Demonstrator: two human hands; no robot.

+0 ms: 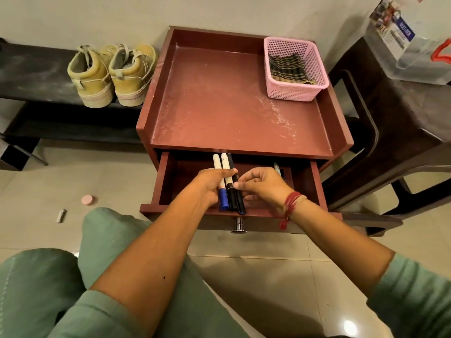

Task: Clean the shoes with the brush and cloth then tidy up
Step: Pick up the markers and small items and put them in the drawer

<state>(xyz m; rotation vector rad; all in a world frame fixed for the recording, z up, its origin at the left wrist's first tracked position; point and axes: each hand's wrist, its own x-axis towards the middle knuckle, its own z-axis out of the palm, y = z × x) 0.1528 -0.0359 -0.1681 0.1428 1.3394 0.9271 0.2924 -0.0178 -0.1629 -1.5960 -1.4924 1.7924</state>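
Green trouser knees (48, 289) lie nearest, and beyond them the left hand (210, 184) grips a bundle of markers (229, 193) over the open drawer (307, 181), while the right hand (263, 184) pinches 1 dark marker of this bundle. The 2 shoes (112, 74) stand together on the black bench (31, 79) and look light, with soft uppers and stiff soles, so the heel collar seems the best hold; the cloth (285, 67), limp and soft, lies in the pink basket (292, 92), and no brush is seen. Print on the markers and on the bag (400, 40) label is too blurred to read.

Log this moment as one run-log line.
left hand: grips markers | right hand: pinches black marker | drawer: open | cloth: in pink basket | shoes: on bench
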